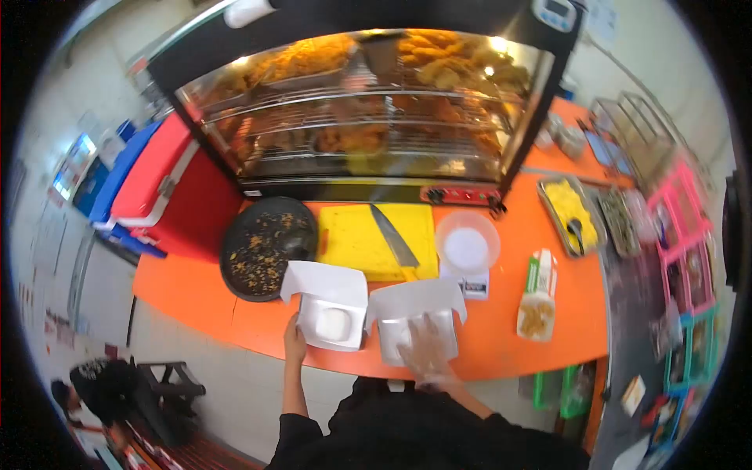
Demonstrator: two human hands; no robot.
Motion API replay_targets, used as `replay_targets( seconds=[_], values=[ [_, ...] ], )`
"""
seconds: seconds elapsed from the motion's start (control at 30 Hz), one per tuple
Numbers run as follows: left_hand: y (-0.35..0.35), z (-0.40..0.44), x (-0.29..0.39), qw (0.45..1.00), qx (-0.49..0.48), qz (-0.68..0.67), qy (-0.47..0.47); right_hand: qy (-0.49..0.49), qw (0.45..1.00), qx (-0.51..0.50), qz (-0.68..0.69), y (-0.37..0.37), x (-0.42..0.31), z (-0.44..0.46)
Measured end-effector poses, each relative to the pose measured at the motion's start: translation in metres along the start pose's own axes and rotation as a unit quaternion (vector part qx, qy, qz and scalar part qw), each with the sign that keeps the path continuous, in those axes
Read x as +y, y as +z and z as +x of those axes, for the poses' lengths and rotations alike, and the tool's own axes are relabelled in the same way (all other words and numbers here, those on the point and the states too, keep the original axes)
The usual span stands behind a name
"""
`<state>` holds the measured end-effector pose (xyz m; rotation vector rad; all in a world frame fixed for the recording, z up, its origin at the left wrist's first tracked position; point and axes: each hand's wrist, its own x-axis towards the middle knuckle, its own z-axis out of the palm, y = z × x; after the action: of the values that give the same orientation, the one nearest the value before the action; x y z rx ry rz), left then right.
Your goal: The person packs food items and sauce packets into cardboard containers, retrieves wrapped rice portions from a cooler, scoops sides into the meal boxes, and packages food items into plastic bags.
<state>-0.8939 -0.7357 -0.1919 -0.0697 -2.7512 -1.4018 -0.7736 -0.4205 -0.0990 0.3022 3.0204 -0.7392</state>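
Observation:
Two open white takeaway boxes stand side by side at the table's near edge. The left takeaway box holds a rounded white mound that looks like rice. My left hand grips this box by its left side. My right hand, in a clear plastic glove, reaches into the right takeaway box, fingers spread and slightly blurred. What lies beneath that palm is hidden. Behind the boxes, a knife with a yellow handle lies on a yellow cutting board.
A lit glass warmer with fried food spans the back. Left are a dark round pan and a red cooler. Right are a clear round tub, a carton of food, and a metal tray of yellow food.

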Motion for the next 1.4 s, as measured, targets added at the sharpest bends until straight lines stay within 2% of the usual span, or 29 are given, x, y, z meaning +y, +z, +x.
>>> replay_targets(
  seconds=[0.07, 0.1, 0.17, 0.23, 0.33, 0.43, 0.47, 0.5, 0.53, 0.6, 0.63, 0.67, 0.7, 0.77, 0.8, 0.87, 0.97, 1.0, 1.03, 1.1, 1.17, 1.23, 1.27, 1.3, 1.33, 1.37, 1.4],
  values=[
    [0.013, -0.015, -0.002, 0.997, 0.013, -0.068, -0.017, -0.033, 0.998, -0.035, 0.028, 0.0, 0.01, -0.009],
    [0.022, -0.02, -0.004, 0.994, 0.013, -0.104, -0.023, -0.024, 0.999, -0.024, -0.007, 0.001, 0.014, -0.012],
    [0.03, -0.024, 0.002, 0.978, -0.044, -0.197, -0.047, 0.001, 0.997, 0.0, -0.072, -0.001, 0.011, -0.014],
    [0.028, -0.018, 0.004, 0.952, -0.112, -0.279, -0.061, 0.034, 0.997, 0.025, -0.07, -0.005, 0.006, -0.012],
    [0.002, -0.002, 0.038, 0.935, -0.193, -0.248, -0.166, 0.054, 0.993, 0.058, -0.082, -0.017, 0.006, -0.009],
    [-0.036, 0.076, 0.021, 0.975, -0.202, -0.091, -0.032, 0.08, 0.993, 0.046, -0.074, -0.022, 0.004, 0.001],
    [-0.061, 0.108, 0.07, 0.993, -0.004, 0.014, 0.118, 0.08, 0.993, 0.042, -0.076, -0.02, 0.005, 0.004],
    [-0.094, 0.139, 0.138, 0.987, 0.087, -0.074, 0.115, 0.08, 0.993, 0.038, -0.079, -0.017, 0.006, 0.006],
    [-0.125, 0.176, 0.177, 0.963, 0.14, -0.069, 0.219, 0.055, 0.993, 0.067, -0.076, -0.013, 0.008, 0.006],
    [-0.172, 0.248, 0.251, 0.909, 0.205, -0.169, 0.32, 0.002, 0.989, 0.124, -0.074, -0.006, 0.011, 0.01],
    [-0.196, 0.276, 0.287, 0.908, 0.193, -0.233, 0.289, 0.0, 0.987, 0.146, -0.072, -0.004, 0.006, 0.01],
    [-0.214, 0.314, 0.316, 0.869, 0.221, -0.265, 0.354, -0.002, 0.983, 0.167, -0.07, -0.004, 0.001, 0.009],
    [-0.227, 0.345, 0.349, 0.847, 0.255, -0.273, 0.379, -0.004, 0.98, 0.187, -0.068, -0.004, -0.005, 0.007],
    [-0.245, 0.415, 0.383, 0.867, 0.197, -0.295, 0.351, 0.013, 0.978, 0.196, -0.07, -0.008, -0.021, 0.002],
    [-0.249, 0.428, 0.403, 0.861, 0.139, -0.363, 0.327, 0.022, 0.977, 0.2, -0.071, -0.008, -0.028, 0.0],
    [-0.245, 0.442, 0.419, 0.837, 0.091, -0.396, 0.367, 0.039, 0.975, 0.209, -0.067, -0.006, -0.036, 0.0],
    [-0.236, 0.429, 0.418, 0.799, 0.01, -0.397, 0.452, 0.062, 0.969, 0.237, -0.012, 0.008, -0.051, -0.01],
    [-0.233, 0.416, 0.415, 0.784, -0.017, -0.389, 0.485, 0.034, 0.975, 0.22, -0.004, 0.013, -0.056, -0.011],
    [-0.225, 0.396, 0.41, 0.776, 0.023, -0.383, 0.5, 0.006, 0.979, 0.202, 0.004, 0.019, -0.061, -0.012],
    [-0.217, 0.355, 0.396, 0.793, 0.038, -0.334, 0.509, -0.116, 0.988, 0.102, -0.016, 0.034, -0.065, 0.007],
    [-0.209, 0.303, 0.374, 0.822, 0.027, -0.342, 0.454, -0.225, 0.974, -0.018, -0.027, 0.048, -0.076, 0.013],
    [-0.203, 0.259, 0.341, 0.828, -0.021, -0.372, 0.418, -0.282, 0.945, 0.056, -0.158, 0.049, -0.103, 0.031],
    [-0.198, 0.235, 0.315, 0.845, -0.024, -0.361, 0.394, -0.251, 0.948, 0.082, -0.177, 0.04, -0.117, 0.029],
    [-0.193, 0.224, 0.277, 0.869, -0.05, -0.338, 0.357, -0.309, 0.937, 0.113, -0.119, 0.074, -0.084, 0.045],
    [-0.191, 0.218, 0.235, 0.881, -0.12, -0.316, 0.332, -0.297, 0.952, 0.052, -0.058, 0.067, -0.085, 0.059],
    [-0.177, 0.212, 0.174, 0.886, -0.164, -0.32, 0.292, -0.222, 0.969, -0.05, -0.093, 0.074, -0.086, 0.066],
    [-0.167, 0.185, 0.132, 0.893, -0.241, -0.337, 0.173, -0.277, 0.934, -0.014, -0.224, 0.102, -0.062, 0.063]
  ],
)
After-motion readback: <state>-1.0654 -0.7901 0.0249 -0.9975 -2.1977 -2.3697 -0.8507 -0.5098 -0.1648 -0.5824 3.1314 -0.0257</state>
